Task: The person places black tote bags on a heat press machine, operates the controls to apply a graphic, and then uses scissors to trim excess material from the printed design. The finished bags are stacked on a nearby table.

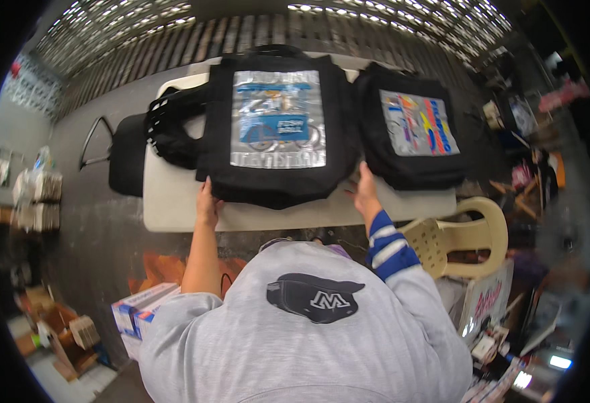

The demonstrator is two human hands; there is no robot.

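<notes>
A big black fabric bag (218, 148) lies flat on the white table (255, 221), with a silver and blue printed panel (278, 127) on its upper face. At its lower left corner is my left hand (207, 207), closed on the edge, some fingers hidden by the cloth. By the lower right corner, my right hand (365, 191) has its fingers stretched out and apart. They reach toward the gap between this bag and a second black bag (412, 171). That second one carries a smaller, colourful silver panel. Black straps (174, 148) lie left of the big bag.
A beige plastic chair (486, 235) stands at the table's right front. Past the table's left end is a black chair (127, 158) with a metal frame. White and blue boxes (144, 305) sit low on my left. Slatted boards (241, 33) run behind the table.
</notes>
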